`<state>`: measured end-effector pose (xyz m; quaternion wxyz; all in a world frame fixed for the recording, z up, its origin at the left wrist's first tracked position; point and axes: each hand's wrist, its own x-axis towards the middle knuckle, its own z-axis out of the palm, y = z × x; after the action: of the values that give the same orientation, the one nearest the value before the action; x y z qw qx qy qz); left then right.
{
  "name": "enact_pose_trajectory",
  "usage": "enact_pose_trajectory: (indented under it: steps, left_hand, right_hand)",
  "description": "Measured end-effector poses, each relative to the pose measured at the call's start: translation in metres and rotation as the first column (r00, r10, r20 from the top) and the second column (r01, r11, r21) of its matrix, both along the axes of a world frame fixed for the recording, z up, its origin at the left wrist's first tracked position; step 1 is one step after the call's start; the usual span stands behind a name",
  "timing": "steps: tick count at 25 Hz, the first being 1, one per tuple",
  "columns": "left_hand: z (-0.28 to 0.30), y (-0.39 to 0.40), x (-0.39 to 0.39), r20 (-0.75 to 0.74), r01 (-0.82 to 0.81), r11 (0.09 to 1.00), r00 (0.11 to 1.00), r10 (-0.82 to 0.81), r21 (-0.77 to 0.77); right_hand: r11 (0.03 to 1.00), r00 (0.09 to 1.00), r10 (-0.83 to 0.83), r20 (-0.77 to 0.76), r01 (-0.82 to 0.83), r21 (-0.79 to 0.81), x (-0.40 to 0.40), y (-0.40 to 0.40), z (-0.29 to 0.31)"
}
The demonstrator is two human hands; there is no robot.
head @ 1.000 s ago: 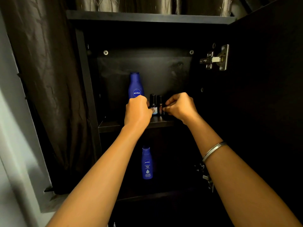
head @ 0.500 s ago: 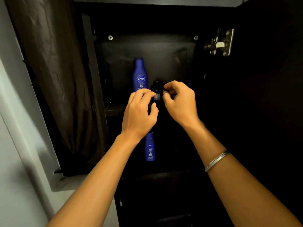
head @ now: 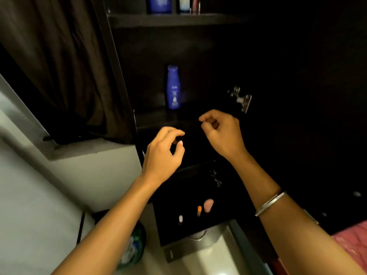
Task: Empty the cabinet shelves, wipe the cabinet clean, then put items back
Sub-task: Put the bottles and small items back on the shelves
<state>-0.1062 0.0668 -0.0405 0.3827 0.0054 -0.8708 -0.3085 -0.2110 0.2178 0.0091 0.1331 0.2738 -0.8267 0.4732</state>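
Note:
The dark cabinet (head: 123, 62) stands open in front of me. My left hand (head: 162, 155) pinches a small dark bottle (head: 176, 141) below the middle shelf. My right hand (head: 220, 132) has its fingers curled with thumb and forefinger pinched together, seemingly on another small dark bottle that is barely visible against the black. A small blue Nivea bottle (head: 173, 88) stands on the middle shelf (head: 151, 116). On the upper shelf (head: 158, 19) stand the base of a larger blue bottle (head: 159, 4) and two small bottles (head: 188, 4).
A lower dark surface (head: 178, 231) holds a white item (head: 180, 218), an orange one (head: 199, 210) and a pink one (head: 208, 205). A metal hinge (head: 241, 99) sits on the open door at right. A brown curtain (head: 59, 66) hangs at left; pink cloth (head: 353, 243) lies bottom right.
Both hands have come down from the upper shelf to below the middle shelf, carrying small dark bottles. My view has tipped downward, showing the lower surface.

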Motion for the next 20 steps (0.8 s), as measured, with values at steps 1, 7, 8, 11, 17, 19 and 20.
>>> enact_pose_trajectory:
  steps: [1,7,8,11,17,19,20]
  left_hand:
    - [-0.021,0.001,0.005,0.069,0.002,1.000,0.998,-0.004,0.029]
    - [-0.123,0.004,0.020,0.431,-0.040,0.996,0.902,0.000,0.084]
    - [-0.141,0.003,0.021,0.496,-0.060,0.994,0.868,0.007,0.091]
    - [-0.201,0.008,0.015,0.690,-0.115,0.990,0.723,0.030,0.077]
    - [-0.284,0.016,0.009,0.858,-0.142,0.990,0.510,0.054,0.023]
    - [-0.310,0.018,0.012,0.900,-0.143,0.990,0.430,0.067,-0.005]
    - [-0.321,0.019,0.013,0.912,-0.151,0.989,0.404,0.073,-0.012]
  right_hand:
    - [0.999,0.997,-0.008,0.074,0.005,0.046,0.003,0.004,-0.024]
    - [0.922,0.935,-0.094,0.343,-0.048,0.383,0.007,0.027,-0.156]
    - [0.901,0.915,-0.112,0.388,-0.071,0.428,0.003,0.031,-0.179]
    - [0.830,0.807,-0.174,0.564,-0.188,0.525,-0.013,0.044,-0.251]
    - [0.590,0.859,-0.176,0.480,-0.298,0.750,-0.027,0.062,-0.336]
    - [0.540,0.881,-0.142,0.452,-0.313,0.781,-0.030,0.062,-0.356]
    - [0.531,0.907,-0.109,0.408,-0.293,0.795,-0.030,0.060,-0.363]
